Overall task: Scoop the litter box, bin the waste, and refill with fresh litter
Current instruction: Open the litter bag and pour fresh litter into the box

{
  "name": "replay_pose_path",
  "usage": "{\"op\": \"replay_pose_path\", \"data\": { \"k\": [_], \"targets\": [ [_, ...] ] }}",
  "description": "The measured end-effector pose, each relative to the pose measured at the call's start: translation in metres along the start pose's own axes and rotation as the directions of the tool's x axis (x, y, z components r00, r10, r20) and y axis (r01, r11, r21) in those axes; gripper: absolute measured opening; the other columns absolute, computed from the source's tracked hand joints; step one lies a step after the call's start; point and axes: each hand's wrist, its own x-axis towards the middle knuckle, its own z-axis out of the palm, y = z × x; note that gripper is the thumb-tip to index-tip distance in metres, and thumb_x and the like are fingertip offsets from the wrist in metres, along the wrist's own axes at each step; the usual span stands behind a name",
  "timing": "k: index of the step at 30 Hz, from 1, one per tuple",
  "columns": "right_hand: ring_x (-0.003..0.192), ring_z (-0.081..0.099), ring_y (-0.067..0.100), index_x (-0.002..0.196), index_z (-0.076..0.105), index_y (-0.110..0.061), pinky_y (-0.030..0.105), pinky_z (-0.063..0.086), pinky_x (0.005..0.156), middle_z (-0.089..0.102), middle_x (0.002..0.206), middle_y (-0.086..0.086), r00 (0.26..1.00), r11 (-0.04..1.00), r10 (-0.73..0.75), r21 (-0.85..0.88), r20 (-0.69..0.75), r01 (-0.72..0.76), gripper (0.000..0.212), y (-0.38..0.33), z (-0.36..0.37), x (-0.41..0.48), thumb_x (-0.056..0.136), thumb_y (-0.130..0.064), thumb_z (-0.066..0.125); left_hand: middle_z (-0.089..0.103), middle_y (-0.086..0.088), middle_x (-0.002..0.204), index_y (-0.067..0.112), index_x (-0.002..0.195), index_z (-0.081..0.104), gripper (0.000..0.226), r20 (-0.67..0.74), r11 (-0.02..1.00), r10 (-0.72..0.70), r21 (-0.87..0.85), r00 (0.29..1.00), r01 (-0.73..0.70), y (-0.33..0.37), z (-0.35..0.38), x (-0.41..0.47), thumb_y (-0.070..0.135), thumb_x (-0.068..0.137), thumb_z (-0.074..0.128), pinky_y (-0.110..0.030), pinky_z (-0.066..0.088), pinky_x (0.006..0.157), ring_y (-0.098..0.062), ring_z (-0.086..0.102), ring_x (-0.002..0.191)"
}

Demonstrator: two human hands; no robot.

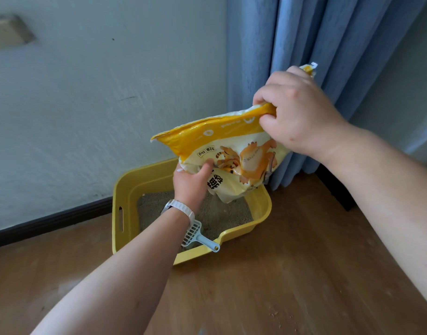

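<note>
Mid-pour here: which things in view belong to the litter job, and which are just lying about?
Job: litter bag, held by left hand and right hand; yellow litter box; scoop leaning on its front rim.
Just there: blue curtain; wristwatch; stray grains on the floor.

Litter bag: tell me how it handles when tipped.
Probably floppy: the litter bag creases and bunches where the right hand grips its edge. Likely heavy: it is marked 5kg and both hands hold it, the left hand low down. Its glossy film may slip.

Wooden floor (pixel 292 274), yellow litter box (pixel 263 209) resting on it, scattered crumbs (pixel 275 314) nearby
</note>
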Motion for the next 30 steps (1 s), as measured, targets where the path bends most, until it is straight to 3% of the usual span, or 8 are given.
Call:
{"op": "replay_pose_path", "data": {
  "k": [4, 13, 21, 30],
  "targets": [
    [0.084, 0.035, 0.018, 0.083, 0.069, -0.008, 0.028, 0.028, 0.075, 0.05, 0.082, 0.0, 1.0, 1.0, 0.001, -0.013, -0.002, -0.001, 0.016, -0.002, 0.0, 0.001, 0.077, -0.008, 0.054, 0.074, 0.006, 0.096, 0.017, 0.108, 0.065, 0.027, 0.009, 1.0, 0.013, 0.013, 1.0, -0.013, 0.001, 0.001, 0.001, 0.018, 0.083, 0.075, -0.025, 0.059, 0.075, -0.008, 0.071, 0.089],
    [0.083, 0.035, 0.019, 0.079, 0.064, -0.007, 0.031, 0.033, 0.075, 0.048, 0.081, 0.001, 0.999, 0.999, 0.053, -0.015, 0.013, -0.053, 0.009, 0.005, 0.001, -0.002, 0.075, -0.007, 0.055, 0.074, 0.005, 0.097, 0.021, 0.104, 0.064, 0.023, 0.047, 0.999, -0.006, 0.042, 0.999, 0.004, -0.001, 0.003, -0.001, 0.019, 0.083, 0.074, -0.036, 0.06, 0.08, -0.011, 0.072, 0.089],
    [0.086, 0.036, 0.019, 0.08, 0.062, -0.007, 0.031, 0.032, 0.076, 0.048, 0.082, 0.001, 0.997, 0.998, 0.069, -0.004, 0.032, -0.069, 0.007, 0.009, -0.001, -0.006, 0.077, -0.008, 0.056, 0.074, 0.004, 0.097, 0.024, 0.101, 0.063, 0.021, 0.037, 1.0, -0.013, 0.026, 0.999, 0.012, 0.002, 0.007, -0.004, 0.018, 0.084, 0.074, -0.034, 0.06, 0.079, -0.011, 0.072, 0.089],
    [0.085, 0.035, 0.019, 0.078, 0.062, -0.007, 0.031, 0.033, 0.076, 0.048, 0.082, 0.002, 0.999, 0.999, 0.033, -0.019, -0.028, -0.034, 0.009, 0.006, -0.01, -0.003, 0.076, -0.009, 0.053, 0.074, 0.001, 0.1, 0.011, 0.111, 0.064, 0.029, 0.062, 1.0, 0.008, 0.028, 0.998, -0.01, 0.001, 0.019, -0.006, 0.019, 0.085, 0.072, -0.027, 0.059, 0.075, -0.009, 0.071, 0.089]
  ]
}}
